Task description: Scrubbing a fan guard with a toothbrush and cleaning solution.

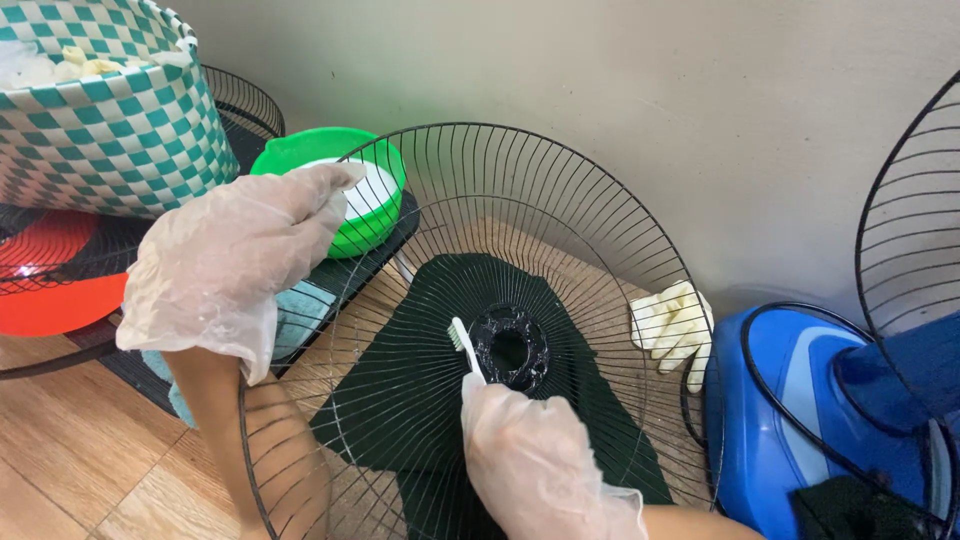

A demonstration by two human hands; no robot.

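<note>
A round black wire fan guard (pixel 560 180) stands tilted in front of me, with a dark green centre plate and a black hub (pixel 510 348). My left hand (pixel 235 265), in a clear plastic glove, grips the guard's upper left rim. My right hand (pixel 535 455), also gloved, holds a white toothbrush (pixel 465 352) whose bristles rest on the wires just left of the hub.
A green bowl (pixel 335 150) with white contents sits behind the guard on a dark tray. At far left are a teal checkered basket (pixel 110 120), a red basin (pixel 50 290) and another wire guard. Yellow rubber gloves (pixel 675 325) lie by a blue fan body (pixel 790 400) at right.
</note>
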